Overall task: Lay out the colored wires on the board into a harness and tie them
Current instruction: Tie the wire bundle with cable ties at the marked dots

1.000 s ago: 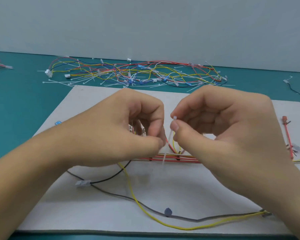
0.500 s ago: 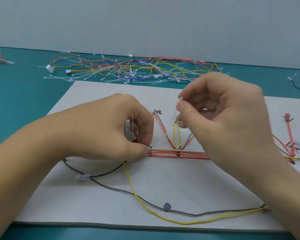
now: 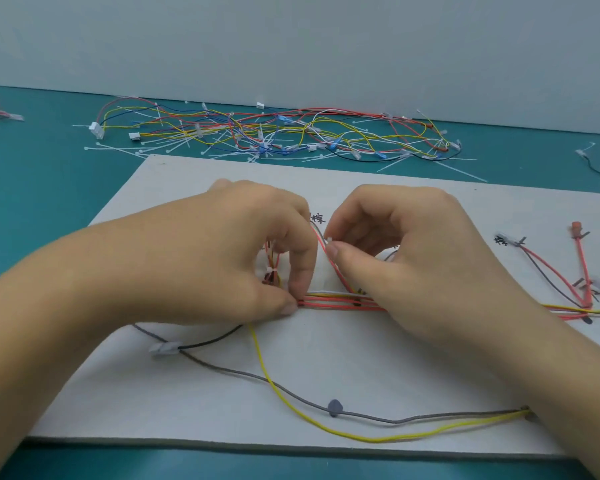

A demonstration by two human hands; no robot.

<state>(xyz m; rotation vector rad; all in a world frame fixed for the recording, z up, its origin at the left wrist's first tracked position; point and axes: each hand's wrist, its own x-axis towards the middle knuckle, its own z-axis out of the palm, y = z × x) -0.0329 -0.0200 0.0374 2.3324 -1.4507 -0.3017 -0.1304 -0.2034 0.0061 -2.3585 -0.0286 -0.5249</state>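
Note:
A white board (image 3: 361, 358) lies on the teal table. Across its middle runs a bundle of red, yellow and white wires (image 3: 336, 301). My left hand (image 3: 229, 258) pinches the bundle's left end between thumb and index finger. Just right of it, my right hand (image 3: 406, 258) pinches the end of a white cable tie (image 3: 329, 240) between thumb and fingers, above a red branch wire. A tied white cable tie (image 3: 270, 270) shows under my left fingers. A loose yellow wire (image 3: 291, 403) and a grey wire (image 3: 378, 415) sweep over the board's near half.
A tangled pile of colored wires, connectors and white cable ties (image 3: 274, 136) lies behind the board. Red branch wires with a terminal (image 3: 581, 265) spread at the board's right. A small white connector (image 3: 165, 348) sits on a dark wire at left.
Both hands have dropped toward the board and drawn closer together. My right hand has brought the cable tie's end down from above the bundle to just over the red branch wire.

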